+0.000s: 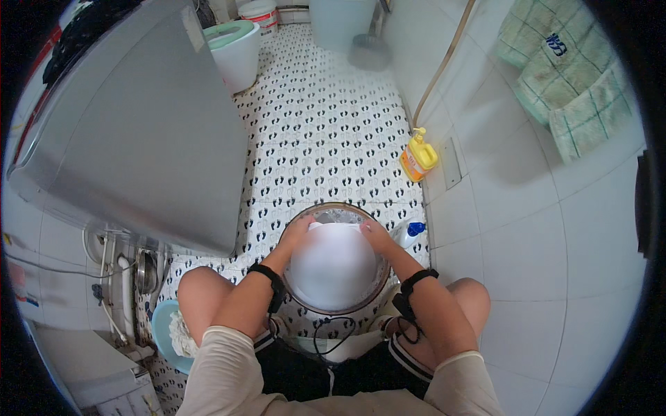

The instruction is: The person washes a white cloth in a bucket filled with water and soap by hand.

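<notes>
A round basin (383,283) with a brown rim stands on the floor between my knees, with suds (338,214) along its far side. Over it I hold a white item, apparently cloth (333,265), that looks smooth and blurred and covers most of the basin. My left hand (300,230) pinches its upper left corner. At the upper right corner, my right hand (373,232) grips the same edge. Whether the lower part of the item touches the water cannot be made out.
Right of the basin stands a clear bottle with a blue cap (416,229). A yellow pump jug (418,156) is by the tiled wall. A light-blue basin with white cloth (182,335) sits by my left knee. A large grey appliance (151,130) fills the left side.
</notes>
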The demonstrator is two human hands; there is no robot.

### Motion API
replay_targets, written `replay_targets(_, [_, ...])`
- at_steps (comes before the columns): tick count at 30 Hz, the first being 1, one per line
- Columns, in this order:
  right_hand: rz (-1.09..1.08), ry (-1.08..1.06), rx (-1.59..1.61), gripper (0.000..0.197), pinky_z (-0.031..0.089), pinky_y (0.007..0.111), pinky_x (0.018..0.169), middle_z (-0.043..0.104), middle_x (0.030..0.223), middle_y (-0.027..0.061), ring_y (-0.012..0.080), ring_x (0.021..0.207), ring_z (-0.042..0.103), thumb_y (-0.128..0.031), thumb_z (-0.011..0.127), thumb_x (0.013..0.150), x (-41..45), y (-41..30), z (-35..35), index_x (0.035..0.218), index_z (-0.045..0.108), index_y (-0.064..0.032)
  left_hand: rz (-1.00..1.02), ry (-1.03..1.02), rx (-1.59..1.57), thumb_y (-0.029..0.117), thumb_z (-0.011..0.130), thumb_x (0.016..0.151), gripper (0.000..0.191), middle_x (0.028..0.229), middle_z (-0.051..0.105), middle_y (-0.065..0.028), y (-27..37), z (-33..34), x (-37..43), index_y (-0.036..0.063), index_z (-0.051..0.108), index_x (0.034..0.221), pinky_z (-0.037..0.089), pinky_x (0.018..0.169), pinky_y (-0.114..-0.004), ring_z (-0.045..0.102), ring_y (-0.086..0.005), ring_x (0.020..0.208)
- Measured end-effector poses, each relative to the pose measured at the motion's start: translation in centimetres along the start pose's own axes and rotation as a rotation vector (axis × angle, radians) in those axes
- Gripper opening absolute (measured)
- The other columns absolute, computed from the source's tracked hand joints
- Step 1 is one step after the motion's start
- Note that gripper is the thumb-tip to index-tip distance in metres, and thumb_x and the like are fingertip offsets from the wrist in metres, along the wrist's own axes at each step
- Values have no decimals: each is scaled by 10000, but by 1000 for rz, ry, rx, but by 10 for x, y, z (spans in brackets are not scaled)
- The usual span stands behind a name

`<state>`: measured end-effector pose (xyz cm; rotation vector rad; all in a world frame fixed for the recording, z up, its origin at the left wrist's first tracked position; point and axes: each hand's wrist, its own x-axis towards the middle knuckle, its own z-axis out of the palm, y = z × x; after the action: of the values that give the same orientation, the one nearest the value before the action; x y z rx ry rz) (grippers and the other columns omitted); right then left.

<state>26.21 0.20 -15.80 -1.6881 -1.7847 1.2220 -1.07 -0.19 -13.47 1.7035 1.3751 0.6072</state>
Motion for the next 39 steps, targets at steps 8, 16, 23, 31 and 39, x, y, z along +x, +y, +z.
replay_targets(8, [141, 7, -31, 457, 461, 422, 900, 622, 1091, 236, 386, 1036, 593, -343, 661, 796, -1, -15, 21, 1089, 605, 3, -307, -3, 243, 398, 700, 776, 541, 1070, 644, -232, 7, 9, -5, 7, 618, 1140, 484, 880, -404, 624, -354, 1006])
replay_targets(16, [212, -56, -337, 509, 444, 430, 949, 603, 1165, 240, 388, 1118, 558, -383, 631, 777, 11, -7, 33, 1131, 620, -18, -489, -33, 332, 467, 665, 783, 601, 1155, 609, -253, 2, 28, 5, 1, 618, 1160, 458, 942, -423, 590, -389, 1084])
replay_targets(23, [240, -105, -335, 505, 467, 427, 904, 616, 1130, 247, 392, 1060, 589, -340, 667, 787, 13, 2, 38, 1153, 593, 1, -572, -97, 281, 442, 639, 816, 562, 1189, 596, -232, -4, 32, 6, 34, 575, 1197, 448, 953, -419, 565, -360, 1134])
replay_targets(31, [-29, 217, 18, 396, 492, 439, 795, 643, 975, 244, 406, 943, 620, -248, 655, 793, 0, -27, 17, 1092, 565, -4, -132, 140, -1, 231, 696, 783, 270, 807, 627, -138, -22, 11, -2, 37, 538, 886, 484, 691, -367, 616, -251, 761])
replay_targets(39, [-248, 258, 70, 249, 477, 443, 712, 612, 842, 251, 452, 852, 600, -160, 610, 859, -28, -79, -19, 1023, 507, -4, 149, 57, 294, 141, 682, 744, 234, 682, 519, -111, 27, -34, -19, 60, 465, 771, 415, 589, -338, 492, -212, 627])
